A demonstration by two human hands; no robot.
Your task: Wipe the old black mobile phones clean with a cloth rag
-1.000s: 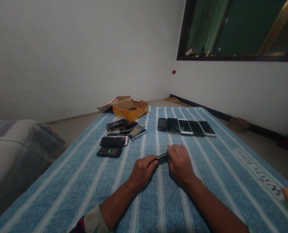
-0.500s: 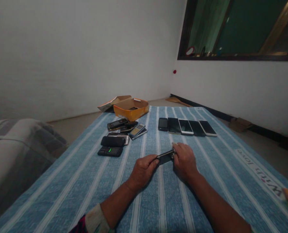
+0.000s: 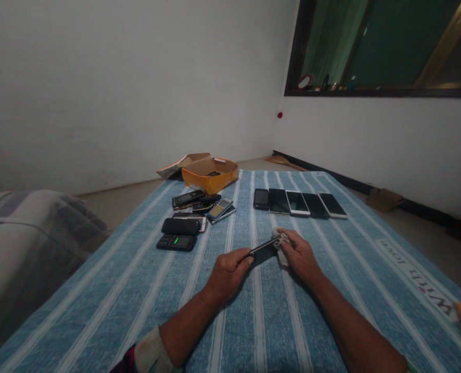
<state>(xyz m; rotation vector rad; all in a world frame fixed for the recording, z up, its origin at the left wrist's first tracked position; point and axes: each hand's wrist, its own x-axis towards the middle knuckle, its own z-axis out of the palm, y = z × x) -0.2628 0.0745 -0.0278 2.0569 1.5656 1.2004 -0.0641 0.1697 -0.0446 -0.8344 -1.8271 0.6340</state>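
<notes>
A dark phone [image 3: 263,254] is held tilted above the striped cloth, its left end pinched by my left hand [image 3: 230,272]. My right hand [image 3: 299,255] is closed on a crumpled whitish cloth [image 3: 282,247], which wraps the phone's right end. Beyond my right hand, several smartphones lie side by side in a row, among them a white-framed phone [image 3: 297,202]. To the left is a loose group of older phones, with a black keypad phone [image 3: 176,242] nearest, a black case-like object [image 3: 181,226] behind it and a silver keypad phone [image 3: 220,208].
The table is covered by a blue striped tablecloth [image 3: 144,311]. An orange box [image 3: 210,176] with its lid open stands at the far left edge, something dark inside. A draped grey cover [image 3: 36,259] lies left of the table. Walls rise behind, with a window [image 3: 386,46] at right.
My right hand has shifted slightly right and lower along the phone's end, and more of the whitish cloth shows. My left hand keeps its hold in nearly the same place.
</notes>
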